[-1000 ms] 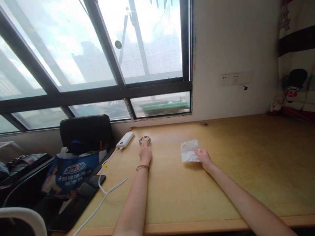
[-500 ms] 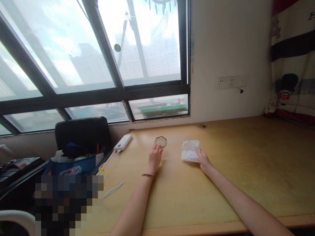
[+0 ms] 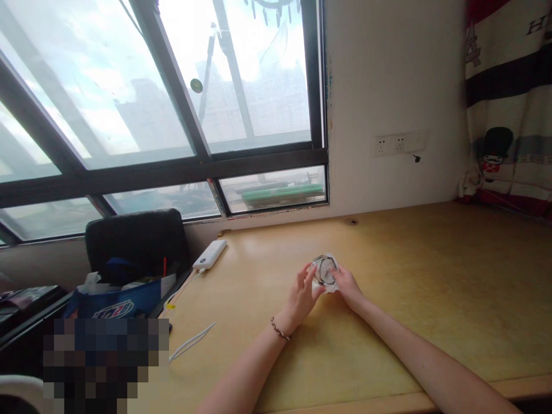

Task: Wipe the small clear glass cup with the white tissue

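Note:
My left hand (image 3: 303, 292) grips a small clear glass dish (image 3: 319, 282) with a many-sided rim by its left side, fingers curled at the edge and the thumb below. The dish is tilted up, raised over the wooden table. My right hand (image 3: 348, 287) holds a crumpled white tissue (image 3: 331, 289) against the right side of the dish. Part of the tissue lies behind the glass and shows around its edge. The right fingertips reach over the rim; exactly how they press on the glass is too small to tell.
On the wooden table (image 3: 414, 276), a white power bank (image 3: 210, 256) with a cable lies at the left. A loose white cable end (image 3: 193, 342) is nearer me. A black chair (image 3: 135, 236) with a blue bag (image 3: 103, 302) stands left of the table.
My left hand has lifted the glass dish off the table and moved it right to the tissue. My right hand has drawn the tissue slightly left, bringing it against the glass.

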### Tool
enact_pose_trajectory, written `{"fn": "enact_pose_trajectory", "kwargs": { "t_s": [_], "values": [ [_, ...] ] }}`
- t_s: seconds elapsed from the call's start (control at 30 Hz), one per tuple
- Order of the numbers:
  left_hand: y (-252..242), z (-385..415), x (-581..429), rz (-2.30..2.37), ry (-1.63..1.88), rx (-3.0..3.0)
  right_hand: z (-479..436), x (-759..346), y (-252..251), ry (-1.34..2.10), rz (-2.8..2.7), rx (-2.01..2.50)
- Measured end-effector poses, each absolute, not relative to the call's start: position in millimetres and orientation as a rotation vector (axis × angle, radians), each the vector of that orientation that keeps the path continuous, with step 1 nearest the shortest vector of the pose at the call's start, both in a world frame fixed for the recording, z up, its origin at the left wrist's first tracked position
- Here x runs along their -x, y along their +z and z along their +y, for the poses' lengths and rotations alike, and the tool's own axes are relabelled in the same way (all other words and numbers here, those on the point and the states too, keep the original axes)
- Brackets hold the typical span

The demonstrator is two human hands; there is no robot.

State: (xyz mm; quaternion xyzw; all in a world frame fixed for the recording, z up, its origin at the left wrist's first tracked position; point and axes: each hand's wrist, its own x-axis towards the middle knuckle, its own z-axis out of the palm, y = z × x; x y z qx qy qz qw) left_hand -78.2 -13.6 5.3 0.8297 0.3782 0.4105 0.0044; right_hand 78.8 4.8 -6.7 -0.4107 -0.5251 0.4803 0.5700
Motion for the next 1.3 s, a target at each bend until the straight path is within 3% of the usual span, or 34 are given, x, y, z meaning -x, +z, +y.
{"fn": "enact_pose_trajectory", "kwargs": {
  "t_s": [0.23,0.43,0.7,0.87,1.17,1.3],
  "values": [
    [-5,-9,67,1.046,1.179,-1.931,-6,-89,10,0.802,-1.603,1.114],
    [2,-2,66,1.035,1.348,-1.743,-2,-89,15,1.041,-1.281,1.135],
    [10,-5,45,1.214,1.468,-2.118,4,-89,2,1.179,-0.865,1.057],
    [12,-17,55,1.132,1.293,-2.464,-1,-84,-7,1.387,-1.086,1.037],
    [20,-17,55,0.9,1.258,-1.867,-5,-96,15,0.527,-1.49,1.362],
    [14,-8,57,0.681,1.149,-1.451,-1,-97,16,0.685,-1.415,1.43]
  ]
}}
